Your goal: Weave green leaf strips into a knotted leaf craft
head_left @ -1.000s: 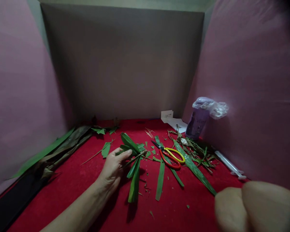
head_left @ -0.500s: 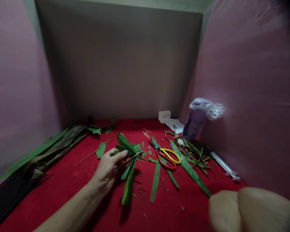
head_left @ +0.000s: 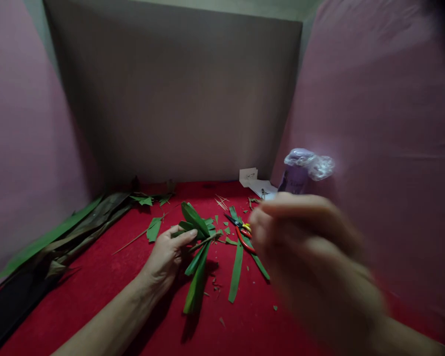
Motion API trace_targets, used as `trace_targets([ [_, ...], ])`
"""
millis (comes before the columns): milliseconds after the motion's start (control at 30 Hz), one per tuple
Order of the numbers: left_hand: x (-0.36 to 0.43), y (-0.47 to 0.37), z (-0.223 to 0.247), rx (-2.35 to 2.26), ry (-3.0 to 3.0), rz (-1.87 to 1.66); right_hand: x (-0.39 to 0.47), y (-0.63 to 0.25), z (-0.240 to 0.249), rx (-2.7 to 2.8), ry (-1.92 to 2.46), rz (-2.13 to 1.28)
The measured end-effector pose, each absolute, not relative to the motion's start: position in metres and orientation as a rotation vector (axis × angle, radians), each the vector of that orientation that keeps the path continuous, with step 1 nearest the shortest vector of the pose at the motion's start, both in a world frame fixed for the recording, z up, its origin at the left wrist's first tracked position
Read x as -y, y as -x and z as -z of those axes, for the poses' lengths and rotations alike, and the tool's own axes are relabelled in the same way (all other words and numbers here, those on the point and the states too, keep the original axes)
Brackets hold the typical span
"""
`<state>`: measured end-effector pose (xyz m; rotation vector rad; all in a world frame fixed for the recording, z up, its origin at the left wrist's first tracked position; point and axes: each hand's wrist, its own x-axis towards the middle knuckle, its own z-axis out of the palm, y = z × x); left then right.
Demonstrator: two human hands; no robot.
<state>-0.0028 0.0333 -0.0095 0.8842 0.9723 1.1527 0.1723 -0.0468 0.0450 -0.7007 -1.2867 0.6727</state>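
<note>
My left hand pinches a bundle of green leaves around a thin brown stem, held a little above the red cloth. Some leaves point up and others hang down toward me. My right hand, smeared by motion, is over the right part of the cloth, and its fingers cannot be made out clearly. It partly covers scissors with red and yellow handles. Beside the scissors, flat leaf strips lie among small green scraps.
Long green and dried leaves lie at the left. Toothpicks, a folded white card and a purple bottle wrapped in clear plastic are toward the back. A leaf piece on a stick rests left of my left hand.
My right hand has moved up and inward from the lower right corner, now hiding the twig pile, the syringe and part of the scissors. The view has shifted slightly. My left hand keeps the bundle.
</note>
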Motion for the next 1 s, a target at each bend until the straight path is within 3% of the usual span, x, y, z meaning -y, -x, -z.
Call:
trace_targets([
  [200, -0.024, 0.0, 0.003, -0.892, -0.971, -0.929, -0.016, -0.172, -0.023, 1.35, 0.964, -0.757],
  [333, -0.022, 0.0, 0.002, -0.856, -0.995, -0.822, -0.026, -0.18, 0.006, 1.484, 1.014, -1.018],
  [600, -0.026, 0.003, 0.009, -0.882, -1.145, -0.736, -0.017, -0.179, 0.013, 1.466, 0.957, -1.507],
  [1000, -0.026, 0.004, 0.01, -0.964, -1.208, -0.739, -0.021, -0.182, 0.019, 1.46, 0.93, -1.641],
])
